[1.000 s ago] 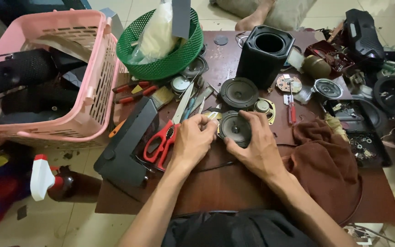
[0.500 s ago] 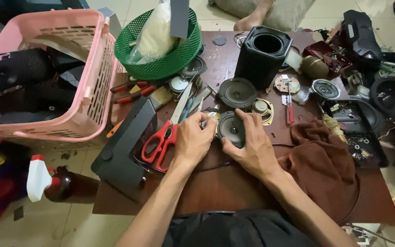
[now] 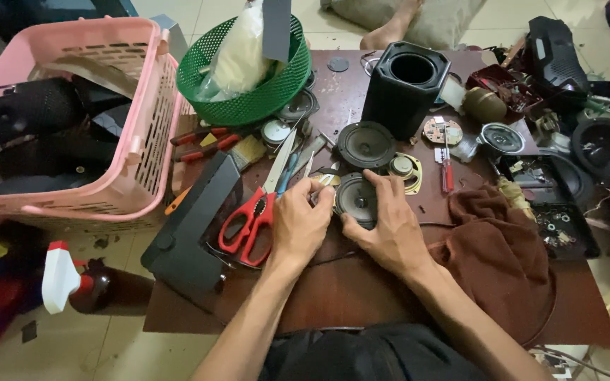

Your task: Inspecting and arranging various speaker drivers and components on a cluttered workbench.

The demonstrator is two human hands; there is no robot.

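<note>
Both hands meet over a small round speaker driver [image 3: 356, 200] lying on the brown tabletop [image 3: 361, 289]. The left hand [image 3: 299, 224] has its fingers curled at the driver's left rim; the right hand [image 3: 388, 224] clasps the right rim, thumb and fingers closed on it. Compared with a second ago the hands have barely shifted and the driver stays in place, so the work looks like fine fiddling at its edge rather than moving it. Red-handled scissors [image 3: 252, 215] lie just left, a larger speaker cone [image 3: 366, 144] behind, a brown cloth [image 3: 499, 240] to the right
</note>
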